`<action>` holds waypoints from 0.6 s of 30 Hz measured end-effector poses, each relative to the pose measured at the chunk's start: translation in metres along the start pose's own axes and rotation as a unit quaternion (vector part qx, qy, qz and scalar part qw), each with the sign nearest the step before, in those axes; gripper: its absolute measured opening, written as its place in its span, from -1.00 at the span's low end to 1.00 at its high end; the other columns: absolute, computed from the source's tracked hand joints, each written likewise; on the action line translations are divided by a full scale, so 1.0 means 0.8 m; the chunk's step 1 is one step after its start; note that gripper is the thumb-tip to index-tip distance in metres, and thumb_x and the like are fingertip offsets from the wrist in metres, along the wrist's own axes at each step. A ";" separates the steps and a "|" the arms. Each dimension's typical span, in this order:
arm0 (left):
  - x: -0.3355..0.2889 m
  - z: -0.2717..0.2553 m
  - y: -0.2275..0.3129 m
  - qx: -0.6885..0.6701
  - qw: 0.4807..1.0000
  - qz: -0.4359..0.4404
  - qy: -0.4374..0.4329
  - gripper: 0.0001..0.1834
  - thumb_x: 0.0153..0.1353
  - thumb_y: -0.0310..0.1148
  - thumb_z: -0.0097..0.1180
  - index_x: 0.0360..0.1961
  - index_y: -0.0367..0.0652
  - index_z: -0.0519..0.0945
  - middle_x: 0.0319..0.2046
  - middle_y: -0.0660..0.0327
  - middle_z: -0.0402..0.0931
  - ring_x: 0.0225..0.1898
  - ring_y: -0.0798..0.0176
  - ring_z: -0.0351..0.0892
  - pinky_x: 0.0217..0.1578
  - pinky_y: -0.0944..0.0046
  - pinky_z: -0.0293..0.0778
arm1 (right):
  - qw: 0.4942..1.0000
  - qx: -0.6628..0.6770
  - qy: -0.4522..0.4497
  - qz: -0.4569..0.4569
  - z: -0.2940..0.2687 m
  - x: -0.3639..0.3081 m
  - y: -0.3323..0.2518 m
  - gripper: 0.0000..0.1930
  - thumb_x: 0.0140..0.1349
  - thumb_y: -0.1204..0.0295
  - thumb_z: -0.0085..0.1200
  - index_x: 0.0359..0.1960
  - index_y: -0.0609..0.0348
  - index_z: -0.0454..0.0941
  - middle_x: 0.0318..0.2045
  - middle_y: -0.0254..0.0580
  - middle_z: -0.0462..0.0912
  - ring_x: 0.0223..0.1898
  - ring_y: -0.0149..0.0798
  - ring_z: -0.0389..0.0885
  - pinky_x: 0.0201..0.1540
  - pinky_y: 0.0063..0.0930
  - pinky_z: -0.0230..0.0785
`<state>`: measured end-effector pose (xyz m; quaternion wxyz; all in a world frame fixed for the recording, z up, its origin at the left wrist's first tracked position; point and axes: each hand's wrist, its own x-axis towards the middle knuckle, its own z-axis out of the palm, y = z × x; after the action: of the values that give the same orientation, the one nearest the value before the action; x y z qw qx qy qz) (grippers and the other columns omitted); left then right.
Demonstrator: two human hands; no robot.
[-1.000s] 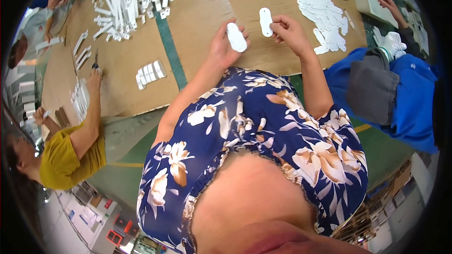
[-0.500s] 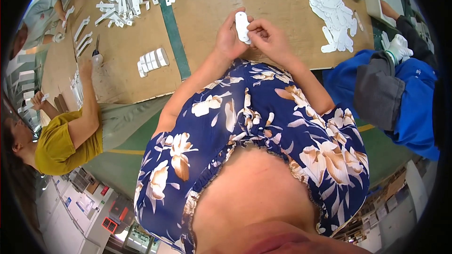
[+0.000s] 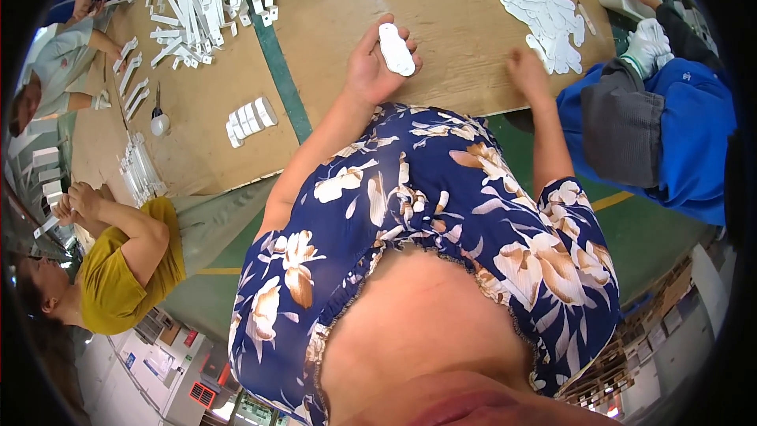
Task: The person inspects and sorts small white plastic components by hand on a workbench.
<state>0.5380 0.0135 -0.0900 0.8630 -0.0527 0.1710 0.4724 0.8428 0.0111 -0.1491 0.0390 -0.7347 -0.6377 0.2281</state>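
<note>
My left hand is raised over the table's near edge, its fingers curled around a small stack of white flat plates with rounded ends. My right hand is out to the right, just short of the near side of a loose heap of matching white plates. Motion smears its fingers, so I cannot make out whether anything is in them. Left of my left arm, a leaning row of white stacked pieces rests on the table.
Long white brackets lie heaped at the far left of the brown-covered table, which a green strip crosses. A person in a yellow shirt works at the left. Beside me on the right are blue clothing and a white glove.
My right hand has left the plates in my left hand and moved right toward the heap. My left hand keeps its hold, now tilted differently. The person in yellow has drawn an arm back.
</note>
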 end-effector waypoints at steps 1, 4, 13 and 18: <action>-0.001 0.002 0.000 0.001 1.000 -0.001 -0.001 -0.77 0.26 -0.16 -0.22 -0.17 0.10 0.44 -0.34 0.20 0.47 -0.29 0.12 0.43 -0.28 0.08 0.36 | 0.996 -0.047 0.059 0.039 -0.006 0.004 0.019 -0.74 0.02 0.36 -0.01 -0.25 0.22 0.40 -0.26 0.07 0.44 -0.20 0.09 0.48 -0.17 -0.14 0.36; 0.001 0.010 0.001 0.004 1.000 -0.009 0.002 -0.77 0.27 -0.16 -0.24 -0.16 0.10 0.44 -0.32 0.19 0.47 -0.27 0.10 0.43 -0.26 0.03 0.36 | 0.985 -0.098 0.090 0.107 -0.012 0.019 0.061 -0.67 0.01 0.33 0.02 -0.20 0.19 0.36 -0.16 0.13 0.36 -0.19 0.14 0.47 -0.17 -0.10 0.37; -0.002 0.033 0.004 0.018 0.994 -0.006 -0.106 -0.70 0.29 -0.18 -0.33 -0.07 0.08 0.42 -0.21 0.20 0.45 -0.18 0.11 0.41 -0.14 -0.05 0.31 | 0.983 -0.127 0.107 0.080 -0.010 0.038 0.042 -0.74 0.07 0.34 -0.06 -0.19 0.08 0.36 -0.30 0.09 0.42 -0.29 0.12 0.50 -0.29 -0.08 0.40; 0.004 0.011 0.003 -0.007 1.000 -0.002 -0.022 -0.70 0.29 -0.17 -0.33 -0.06 0.08 0.39 -0.23 0.20 0.44 -0.19 0.12 0.42 -0.22 -0.02 0.38 | 0.988 -0.097 0.086 0.084 0.021 0.051 0.068 -0.67 0.04 0.36 -0.03 -0.16 0.25 0.31 -0.26 0.17 0.44 -0.24 0.13 0.50 -0.22 -0.12 0.40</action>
<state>0.5398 0.0197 -0.0824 0.8670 -0.0488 0.1480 0.4734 0.8896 0.0361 -0.1948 0.0034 -0.8027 -0.5873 0.1036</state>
